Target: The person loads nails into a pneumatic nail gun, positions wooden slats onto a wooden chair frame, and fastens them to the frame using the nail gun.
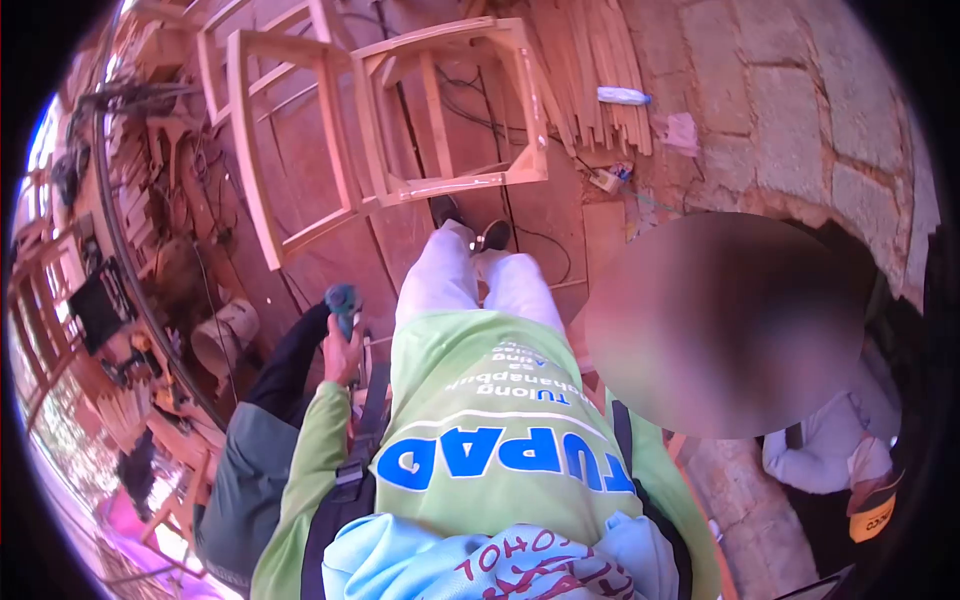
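Observation:
My left hand (343,352) is closed around a teal power tool (343,303), held upright beside my left thigh. Just to its left are the dark clothes of another person (250,460). My right sleeve (665,480) runs forward along my side, but my right hand does not show. A wooden chair-like frame (455,187) lies ahead of my feet, joined or close to a second open frame (245,150) on its left.
Long wooden strips (590,70) lie beyond the frames. Cables cross the reddish floor. A bucket (225,338) and wood scraps stand at left. Another person (820,440), partly blurred, is at right, near a yellow-black object (874,515). Stone paving (790,120) is at upper right.

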Motion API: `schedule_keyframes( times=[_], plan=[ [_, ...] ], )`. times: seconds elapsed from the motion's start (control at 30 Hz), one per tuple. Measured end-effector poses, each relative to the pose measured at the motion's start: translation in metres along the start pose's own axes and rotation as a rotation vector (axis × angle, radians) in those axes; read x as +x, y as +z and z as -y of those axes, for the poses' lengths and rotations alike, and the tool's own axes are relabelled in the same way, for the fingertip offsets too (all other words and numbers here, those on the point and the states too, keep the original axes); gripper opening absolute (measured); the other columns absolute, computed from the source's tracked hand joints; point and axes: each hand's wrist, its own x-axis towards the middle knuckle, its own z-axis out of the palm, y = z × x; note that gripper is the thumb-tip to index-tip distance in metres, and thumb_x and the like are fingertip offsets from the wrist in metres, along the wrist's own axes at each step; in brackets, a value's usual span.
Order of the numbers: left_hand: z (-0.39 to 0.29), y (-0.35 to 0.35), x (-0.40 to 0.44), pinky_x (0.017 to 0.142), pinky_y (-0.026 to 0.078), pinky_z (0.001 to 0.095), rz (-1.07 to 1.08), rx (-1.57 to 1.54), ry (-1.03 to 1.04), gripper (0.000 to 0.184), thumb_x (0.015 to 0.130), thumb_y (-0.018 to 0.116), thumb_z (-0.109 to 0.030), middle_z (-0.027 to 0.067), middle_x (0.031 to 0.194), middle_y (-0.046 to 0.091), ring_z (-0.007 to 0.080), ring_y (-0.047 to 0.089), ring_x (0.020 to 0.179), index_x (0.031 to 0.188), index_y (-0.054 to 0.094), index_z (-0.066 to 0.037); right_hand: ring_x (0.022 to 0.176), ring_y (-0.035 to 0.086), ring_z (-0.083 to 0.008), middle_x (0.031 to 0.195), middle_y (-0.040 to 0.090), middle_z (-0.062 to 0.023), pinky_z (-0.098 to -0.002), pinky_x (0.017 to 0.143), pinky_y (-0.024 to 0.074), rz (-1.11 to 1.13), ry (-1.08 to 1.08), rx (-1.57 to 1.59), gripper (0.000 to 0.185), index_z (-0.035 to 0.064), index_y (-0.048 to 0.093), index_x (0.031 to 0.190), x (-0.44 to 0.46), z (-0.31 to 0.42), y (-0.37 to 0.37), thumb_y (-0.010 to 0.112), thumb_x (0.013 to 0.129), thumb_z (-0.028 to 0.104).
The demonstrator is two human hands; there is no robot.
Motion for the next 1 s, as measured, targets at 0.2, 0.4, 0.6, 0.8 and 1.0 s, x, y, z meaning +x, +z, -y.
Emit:
schedule_keyframes(
  times=[0.2,0.4,0.6,0.8,1.0],
  plan=[
    [-0.052,-0.003,0.030,0.075,0.052,0.0564,0.150,0.053,0.039,0.060,0.098,0.067,-0.027,0.0338,0.093,0.070,0.0509,0.071,0.090,0.147,0.041,-0.006,0.078,0.074,-0.0203,0.110,0.070,-0.0131,-0.0310,0.066,0.0621,-0.093,-0.227,-0.076,0.028,0.0018,0.059,0.127,-0.009,0.071,0.030,0.063,0.105,0.018],
    [-0.127,0.003,0.050,0.082,0.050,0.0598,0.122,-0.048,0.151,0.064,0.098,0.063,-0.021,0.0335,0.100,0.069,0.0551,0.067,0.097,0.153,0.031,-0.009,0.090,0.072,-0.0233,0.109,0.070,-0.0140,-0.0341,0.078,0.0592,0.172,-0.691,-0.485,0.029,-0.0005,0.062,0.125,0.036,0.178,0.085,0.066,0.100,0.015],
    [-0.186,0.039,0.052,0.091,0.050,0.0605,0.030,-0.222,-0.069,0.062,0.099,0.060,-0.020,0.0356,0.126,0.063,0.0574,0.061,0.114,0.153,0.031,-0.012,0.102,0.061,-0.0397,0.107,0.060,-0.0195,-0.0459,0.093,0.0507,0.492,-1.173,-0.869,0.039,-0.0002,0.059,0.120,0.090,0.236,0.186,0.070,0.084,0.003],
    [-0.208,0.072,0.070,0.093,0.050,0.0571,-0.051,-0.290,-0.250,0.059,0.103,0.054,-0.018,0.0332,0.124,0.065,0.0570,0.061,0.116,0.156,0.029,-0.012,0.118,0.054,-0.0397,0.123,0.054,-0.0192,-0.0492,0.097,0.0462,0.871,-1.222,-1.155,0.060,-0.0012,0.051,0.131,0.114,0.248,0.322,0.078,0.079,0.011],
    [-0.174,0.107,0.101,0.109,0.043,0.0516,0.038,-0.414,-0.237,0.060,0.102,0.047,-0.011,0.0347,0.141,0.053,0.0524,0.054,0.132,0.158,0.025,-0.004,0.119,0.051,-0.0360,0.123,0.052,-0.0174,-0.0473,0.095,0.0435,0.928,-1.188,-1.357,0.075,0.0004,0.047,0.137,0.142,0.203,0.406,0.083,0.075,0.020]
  ],
)
